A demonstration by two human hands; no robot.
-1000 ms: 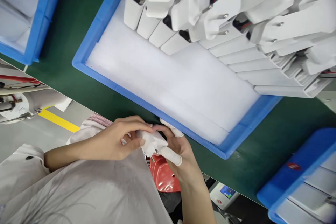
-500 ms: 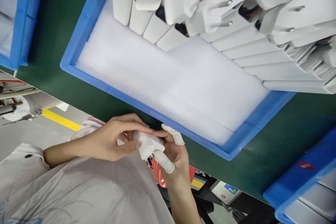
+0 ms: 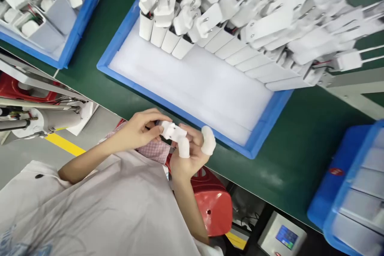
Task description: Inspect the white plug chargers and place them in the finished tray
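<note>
A small white plug housing (image 3: 174,133) is between my two hands, just in front of the blue tray's near edge. My left hand (image 3: 144,130) pinches its left end between thumb and fingers. My right hand (image 3: 192,154) holds the other end, with its thumb bent against it. White finger cots cover the right thumb and one finger, which is raised off the plug. The fingers hide part of the plug. Beyond the hands lies the blue tray (image 3: 177,102), lined with white foam, where rows of white adapter cases (image 3: 240,50) with two-pin plugs stand at the back.
Another blue tray (image 3: 67,50) with open white cases and wires stands at left. Blue bins (image 3: 322,184) with white boxes are at right on the green table (image 3: 288,156). A red stool (image 3: 213,212) and a device with a screen (image 3: 282,234) are below the table edge.
The view has shifted, so more of the trays and the red stool shows. The plug has turned in my hands, and a right finger has lifted away from it.
</note>
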